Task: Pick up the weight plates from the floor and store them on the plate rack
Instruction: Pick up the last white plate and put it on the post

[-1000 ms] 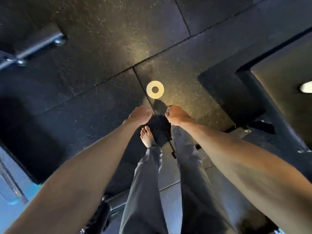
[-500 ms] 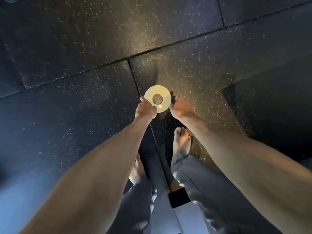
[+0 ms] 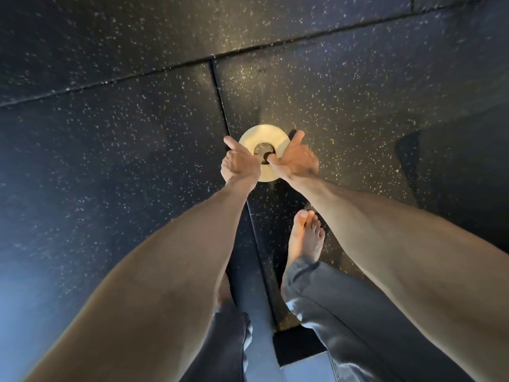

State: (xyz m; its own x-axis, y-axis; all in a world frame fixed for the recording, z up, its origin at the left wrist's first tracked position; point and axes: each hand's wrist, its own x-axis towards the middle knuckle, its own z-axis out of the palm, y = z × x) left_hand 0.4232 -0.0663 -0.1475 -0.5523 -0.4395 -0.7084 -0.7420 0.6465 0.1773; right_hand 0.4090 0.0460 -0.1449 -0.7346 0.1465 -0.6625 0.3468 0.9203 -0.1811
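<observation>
The floor (image 3: 110,166) is black rubber tiling flecked with pale specks. A long seam (image 3: 137,75) crosses it from left to right on the far side, and a second seam (image 3: 221,100) runs from it toward the near edge. Warm yellow light pools mid-floor, cool blue light washes the near left, and a dark shadow (image 3: 454,175) lies at the right.

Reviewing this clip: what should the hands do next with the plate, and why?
Probably lift it straight up with both hands: the left hand sits at the left rim of the weight plate, and the right hand at its right rim, thumb lying by the centre hole.
</observation>
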